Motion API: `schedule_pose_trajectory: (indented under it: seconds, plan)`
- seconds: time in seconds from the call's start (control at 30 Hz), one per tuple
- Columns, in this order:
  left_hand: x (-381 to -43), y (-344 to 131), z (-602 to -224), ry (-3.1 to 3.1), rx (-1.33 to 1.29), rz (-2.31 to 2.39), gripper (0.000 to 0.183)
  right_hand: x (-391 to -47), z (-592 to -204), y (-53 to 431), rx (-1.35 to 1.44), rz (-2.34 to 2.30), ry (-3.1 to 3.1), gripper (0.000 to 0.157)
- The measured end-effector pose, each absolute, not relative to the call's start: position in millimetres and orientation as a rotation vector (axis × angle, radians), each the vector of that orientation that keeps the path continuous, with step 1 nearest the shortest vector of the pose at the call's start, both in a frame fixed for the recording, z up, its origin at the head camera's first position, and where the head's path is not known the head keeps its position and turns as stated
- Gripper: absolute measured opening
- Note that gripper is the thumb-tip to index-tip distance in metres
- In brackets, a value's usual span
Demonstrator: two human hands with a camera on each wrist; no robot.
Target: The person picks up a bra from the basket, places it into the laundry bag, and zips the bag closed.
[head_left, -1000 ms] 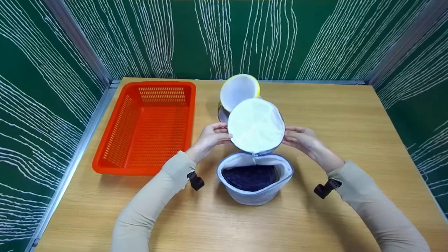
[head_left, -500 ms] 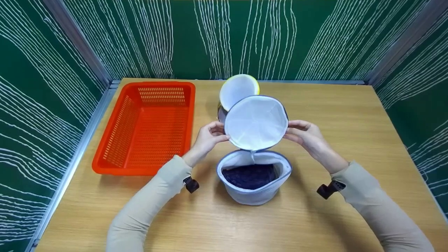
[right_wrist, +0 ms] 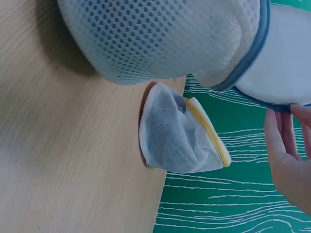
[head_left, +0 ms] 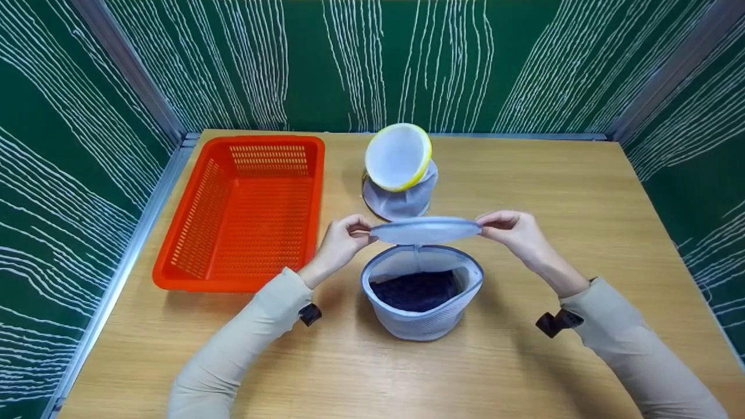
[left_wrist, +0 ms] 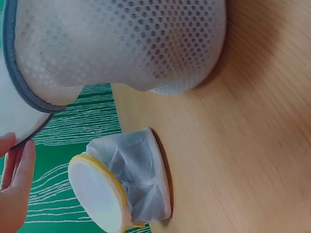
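Note:
A white mesh laundry bag (head_left: 416, 326) with a blue-grey zip rim stands upright on the table, its mouth open and dark cloth (head_left: 416, 291) inside. Its round lid (head_left: 425, 233) is raised above the back of the rim, seen nearly edge-on in the head view and joined there by a short strip. At the lid's left edge my left hand (head_left: 344, 241) pinches it between thumb and fingers. My right hand (head_left: 515, 235) pinches the opposite edge. Both wrist views show the mesh wall close up, with the left fingers (left_wrist: 22, 170) and right fingers (right_wrist: 277, 136) at the lid's zip edge.
Behind the bag stands a second, smaller mesh bag (head_left: 401, 201) with a yellow-rimmed round lid (head_left: 398, 156) tilted up. An orange slotted basket (head_left: 317, 233) sits to the left on the wooden table (head_left: 553, 186). Green walls with white streaks enclose the back and sides.
The lid has tipped from facing the camera to nearly edge-on, its top edge coming down toward the bag's mouth. More of the smaller bag behind is visible. Both hands still hold the lid's edges.

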State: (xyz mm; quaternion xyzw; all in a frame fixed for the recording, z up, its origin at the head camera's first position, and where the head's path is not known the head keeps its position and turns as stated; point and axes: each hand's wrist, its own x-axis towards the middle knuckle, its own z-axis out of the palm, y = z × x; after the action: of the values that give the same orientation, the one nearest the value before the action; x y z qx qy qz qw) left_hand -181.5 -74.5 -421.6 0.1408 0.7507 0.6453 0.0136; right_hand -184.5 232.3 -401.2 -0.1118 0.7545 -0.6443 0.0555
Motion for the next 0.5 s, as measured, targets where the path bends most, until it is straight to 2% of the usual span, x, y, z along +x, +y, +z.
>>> schedule_pose_trajectory:
  seconds: [0.2, 0.5]
  plan:
    - [-170, -77, -416, 2.445, 0.633, 1.91, 0.011, -179, -406, 232, -0.588, -1.875, 2.35, 0.01]
    - [-168, -84, -433, 2.718, 1.017, 1.652, 0.011, -170, -412, 229, -0.89, -1.764, 2.443, 0.011]
